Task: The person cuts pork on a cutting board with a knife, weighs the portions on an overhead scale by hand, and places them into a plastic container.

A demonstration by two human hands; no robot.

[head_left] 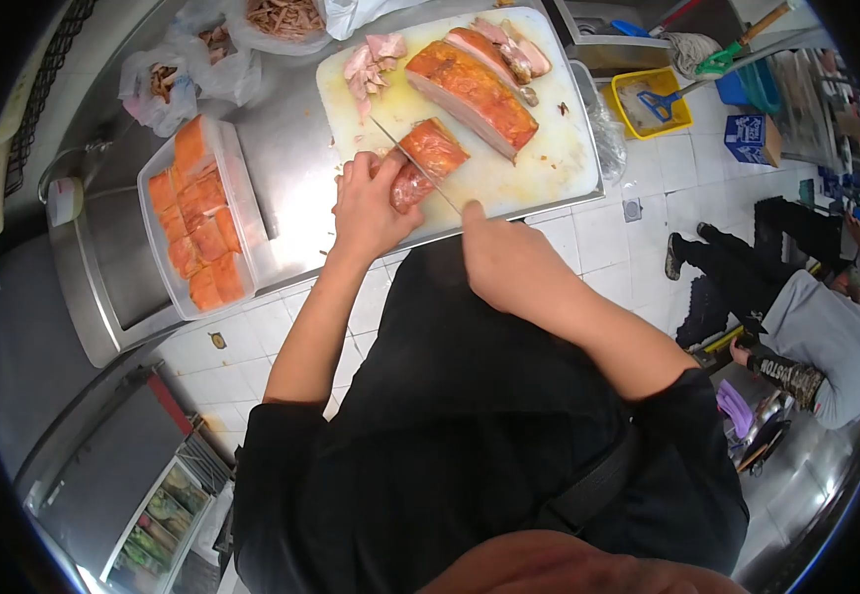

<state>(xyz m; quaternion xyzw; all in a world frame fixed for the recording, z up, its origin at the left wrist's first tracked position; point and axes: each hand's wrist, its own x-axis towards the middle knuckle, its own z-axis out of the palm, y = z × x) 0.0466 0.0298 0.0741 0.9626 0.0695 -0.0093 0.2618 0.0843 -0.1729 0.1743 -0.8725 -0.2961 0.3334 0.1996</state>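
On a white cutting board [559, 148], my left hand [369, 206] is closed on a piece of browned meat [412, 186], fingers bent over its left end. My right hand [504, 259] grips a knife [418, 166], its handle hidden in the fist. The thin blade lies across the meat, between the held end and a larger browned part [436, 147]. A big slab of roasted meat [475, 94] rests just beyond. Pale scraps [373, 67] sit at the board's upper left, and more cut pieces [514, 49] at its upper right.
A clear plastic tub [161, 252] of browned meat blocks stands on the steel counter [291, 158] at the left. Bags of meat strips [286, 22] lie behind. To the right are a yellow bin [653, 99], a blue box [750, 140] and another person [816, 332] in grey.
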